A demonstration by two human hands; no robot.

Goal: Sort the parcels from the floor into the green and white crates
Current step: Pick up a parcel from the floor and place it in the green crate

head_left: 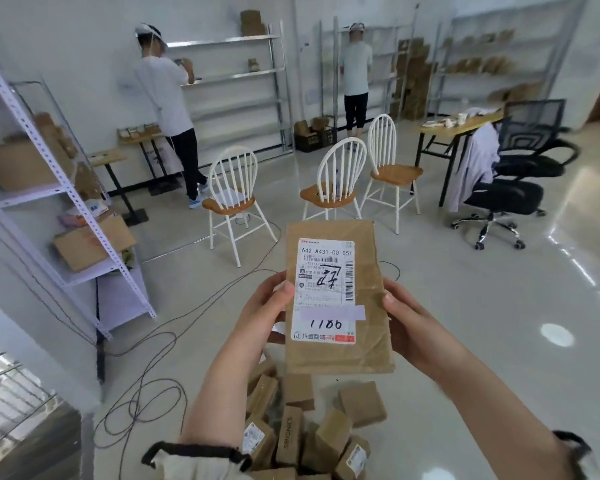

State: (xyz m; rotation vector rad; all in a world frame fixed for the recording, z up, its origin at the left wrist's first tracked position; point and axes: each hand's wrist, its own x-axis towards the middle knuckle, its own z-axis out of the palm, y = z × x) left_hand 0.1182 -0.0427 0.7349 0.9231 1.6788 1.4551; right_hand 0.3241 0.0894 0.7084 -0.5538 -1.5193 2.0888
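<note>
- Flat brown parcel (338, 296), paper-wrapped with glossy tape, held upright at chest height, printed label (324, 291) facing the camera.
- Likely light and fairly stiff, judging by the thin profile and the easy two-handed hold; wrinkled wrap suggests some give under pressure.
- Taped faces probably slippery; long edges the better place for a grip, as shown here.
- Not obviously fragile; contents unseen.
- Left hand (267, 310) closed on the parcel's left edge, thumb on the front near the label, fingers hidden behind.
- Right hand (404, 318) closed on the right edge, thumb tip on the front face, remaining fingers behind and out of sight.
- Parcel thus between the two hands, touching both, lifted well clear of the floor (465, 341).
- Heap of small cardboard parcels (309, 434) directly below, on the floor between the forearms; several with labels, one with lettering on its side.
- Green and white crates not identifiable anywhere in view; a dark crate (314, 138) by the far shelving, colour uncertain in the blur.
- Label apparently under inspection, presumably for choice of crate.
- White spindle-back chairs (340, 181) beyond the parcel, well apart from it.
- Cables (146, 386) across the floor to the left of the heap: a possible snag underfoot.
</note>
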